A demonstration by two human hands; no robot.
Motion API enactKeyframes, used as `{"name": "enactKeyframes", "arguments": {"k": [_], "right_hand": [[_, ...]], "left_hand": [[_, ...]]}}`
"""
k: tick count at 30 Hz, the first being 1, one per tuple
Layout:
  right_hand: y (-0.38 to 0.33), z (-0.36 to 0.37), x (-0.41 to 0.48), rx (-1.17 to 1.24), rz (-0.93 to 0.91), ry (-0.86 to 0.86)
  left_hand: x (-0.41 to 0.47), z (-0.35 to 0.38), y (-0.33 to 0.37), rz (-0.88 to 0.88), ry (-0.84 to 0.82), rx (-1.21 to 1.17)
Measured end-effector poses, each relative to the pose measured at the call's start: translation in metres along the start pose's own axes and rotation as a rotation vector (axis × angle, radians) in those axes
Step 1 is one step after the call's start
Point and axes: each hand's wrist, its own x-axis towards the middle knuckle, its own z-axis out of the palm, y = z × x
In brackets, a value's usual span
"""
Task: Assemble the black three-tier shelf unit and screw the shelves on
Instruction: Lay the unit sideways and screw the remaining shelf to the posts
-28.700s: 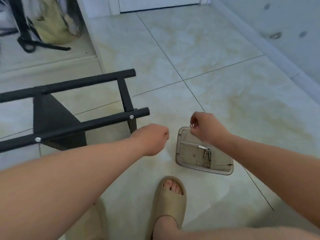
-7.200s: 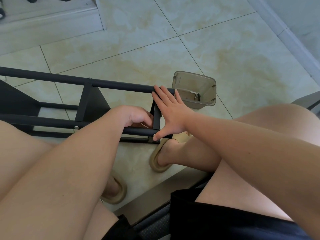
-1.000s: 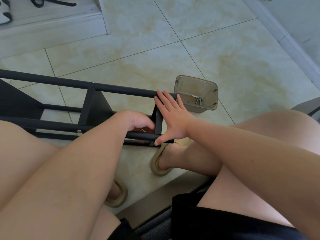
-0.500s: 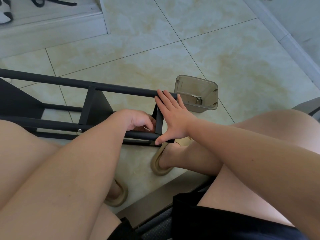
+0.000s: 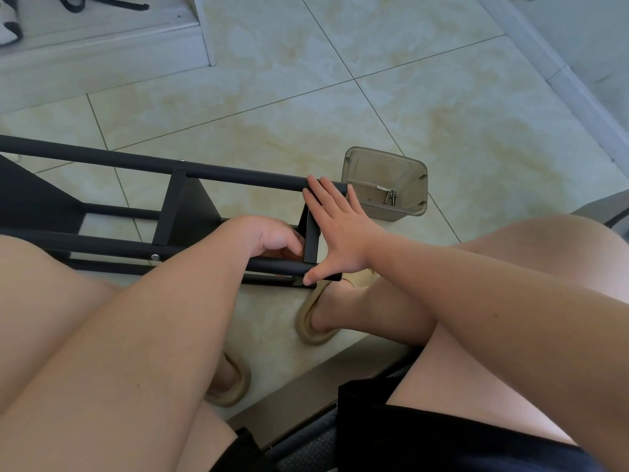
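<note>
The black shelf unit (image 5: 238, 177) lies on its side on the tiled floor, two long tubes running left to right with a dark shelf panel (image 5: 190, 212) between them. My right hand (image 5: 340, 233) presses flat on the unit's right end, straight fingers on the upper tube and thumb on the lower tube. My left hand (image 5: 269, 236) reaches inside the frame beside the end crossbar (image 5: 311, 240), fingers curled; whatever they hold is hidden. A silver screw head (image 5: 155, 257) shows on the lower tube.
A clear plastic tray (image 5: 384, 158) with a few screws (image 5: 391, 197) stands just right of the unit's end. My knees and sandalled feet (image 5: 313, 321) lie below the frame. A raised step (image 5: 102, 52) runs along the far left, a wall skirting (image 5: 561, 80) at the right.
In the last second both hands keep their places; only my left fingers shift slightly by the crossbar. Half a minute ago both hands were over the tray.
</note>
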Motion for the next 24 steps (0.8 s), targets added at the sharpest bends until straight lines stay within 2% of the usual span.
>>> {"name": "enactKeyframes", "arguments": {"k": [7,12,16,24], "right_hand": [[0.0004,-0.0005,0.0000,-0.005,-0.003,-0.003],[-0.0002,-0.0005,-0.0008,-0.002,-0.003,0.003],[-0.0001,-0.0003,-0.0010,0.002,-0.005,0.007],[-0.0002,-0.0004,-0.0005,-0.002,-0.003,0.002]], "left_hand": [[0.0011,-0.0008,-0.0020,0.027,-0.010,-0.136],[-0.0035,-0.0001,0.0009,-0.060,-0.040,-0.052],[-0.0009,0.0006,0.0006,-0.022,-0.014,-0.007],[0.0011,-0.0015,-0.0028,0.029,-0.057,-0.109]]}}
